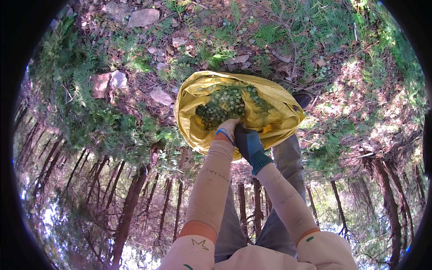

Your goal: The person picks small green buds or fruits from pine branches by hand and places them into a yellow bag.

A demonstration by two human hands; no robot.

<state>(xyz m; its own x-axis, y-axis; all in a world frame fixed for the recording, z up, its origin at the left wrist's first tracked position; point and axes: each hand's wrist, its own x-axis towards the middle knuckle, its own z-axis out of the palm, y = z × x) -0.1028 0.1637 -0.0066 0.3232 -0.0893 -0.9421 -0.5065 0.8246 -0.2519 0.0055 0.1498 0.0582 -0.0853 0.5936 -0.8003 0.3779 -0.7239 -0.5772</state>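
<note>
A yellow woven plastic sack (192, 135) lies wide open before me, its rim rolled into folds. Inside is a heap of small pale green cones (221, 108) with conifer sprigs (260, 106) on the right. My left hand (230, 127), in a pale covering with a blue edge, is over the near part of the heap. Against it, at the sack's near side, is my right hand (248, 141) in a blue and dark knit-cuffed glove. The fingers of both hands are largely hidden, so whether they grip anything is unclear.
Flat stones (144, 17) and rocks (101, 85) lie on the littered ground beyond and left of the sack. Cut conifer branches (303, 27) spread across the far side. A dark shoe (302, 99) is at the sack's right edge. Tree trunks (130, 206) stand around my legs' side.
</note>
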